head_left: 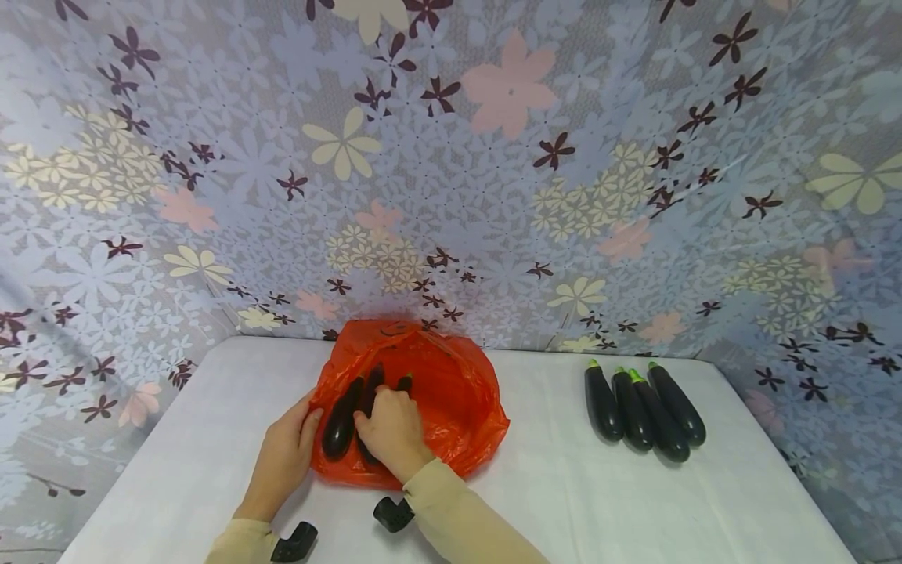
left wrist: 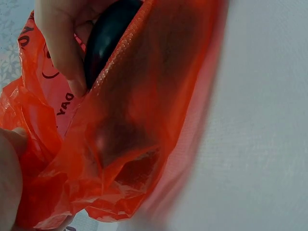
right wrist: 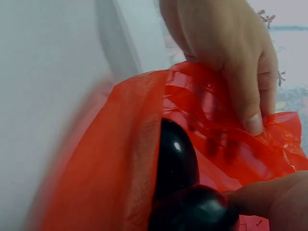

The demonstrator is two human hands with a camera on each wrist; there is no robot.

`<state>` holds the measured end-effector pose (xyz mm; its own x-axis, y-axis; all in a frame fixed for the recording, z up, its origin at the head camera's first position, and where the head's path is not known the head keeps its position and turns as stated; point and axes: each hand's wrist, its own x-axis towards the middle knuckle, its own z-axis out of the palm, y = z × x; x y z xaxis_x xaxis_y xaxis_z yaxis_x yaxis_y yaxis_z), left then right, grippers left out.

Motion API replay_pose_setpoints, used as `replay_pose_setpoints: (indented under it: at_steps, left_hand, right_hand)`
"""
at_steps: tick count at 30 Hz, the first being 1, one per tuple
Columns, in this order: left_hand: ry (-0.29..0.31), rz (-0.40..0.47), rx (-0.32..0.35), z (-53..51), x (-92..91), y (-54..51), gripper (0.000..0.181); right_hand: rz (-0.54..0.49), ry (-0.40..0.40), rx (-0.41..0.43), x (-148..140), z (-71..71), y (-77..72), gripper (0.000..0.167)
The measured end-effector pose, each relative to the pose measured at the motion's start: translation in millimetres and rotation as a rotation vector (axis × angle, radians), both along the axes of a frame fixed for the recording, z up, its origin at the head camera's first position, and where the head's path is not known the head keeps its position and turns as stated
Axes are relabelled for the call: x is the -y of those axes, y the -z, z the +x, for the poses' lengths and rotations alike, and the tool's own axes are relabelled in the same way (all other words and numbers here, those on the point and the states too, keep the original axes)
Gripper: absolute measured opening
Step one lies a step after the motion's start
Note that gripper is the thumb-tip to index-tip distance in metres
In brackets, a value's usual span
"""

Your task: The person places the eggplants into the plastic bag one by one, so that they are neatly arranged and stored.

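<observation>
A red plastic bag (head_left: 458,392) lies with its mouth towards the person, several dark eggplants inside it. The left hand (head_left: 285,446) pinches the bag's left edge between thumb and fingers; the right wrist view shows this hand (right wrist: 236,62) on the red film. Inside the bag, the right hand (head_left: 393,429) grips an eggplant (head_left: 368,453) in the middle. Beside it rests another eggplant (head_left: 340,427), and the tip of a further one (head_left: 405,383) shows behind the hand. In the left wrist view the right hand (left wrist: 62,43) is around a dark eggplant (left wrist: 109,36).
On the white table (head_left: 543,501), several eggplants (head_left: 637,411) with green stems lie side by side at the right. Black wrist devices, one at the left wrist (head_left: 296,542) and one at the right (head_left: 392,514), show near the sleeves. A floral cloth (head_left: 451,172) rises behind the table.
</observation>
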<state>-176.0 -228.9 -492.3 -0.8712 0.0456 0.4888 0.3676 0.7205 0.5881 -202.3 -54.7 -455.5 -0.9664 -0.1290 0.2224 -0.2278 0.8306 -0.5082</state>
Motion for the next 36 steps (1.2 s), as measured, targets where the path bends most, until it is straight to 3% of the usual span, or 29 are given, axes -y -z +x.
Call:
replay_pose_setpoints:
  at_steps: [7, 21, 36]
  left_hand:
    - [-0.003, -0.008, -0.024, -0.7, 0.2, -0.9, 0.040]
    - [-0.005, -0.008, -0.042, -0.4, -0.5, 0.7, 0.038]
    - [-0.023, -0.013, -0.050, 0.8, -1.8, -2.7, 0.037]
  right_hand:
    - [0.092, -0.009, -0.046, 6, -0.3, 3.7, 0.036]
    - [0.097, -0.014, -0.088, 9, 1.8, 11.0, 0.036]
    - [-0.128, -0.062, -0.105, -6, 12.7, -0.6, 0.036]
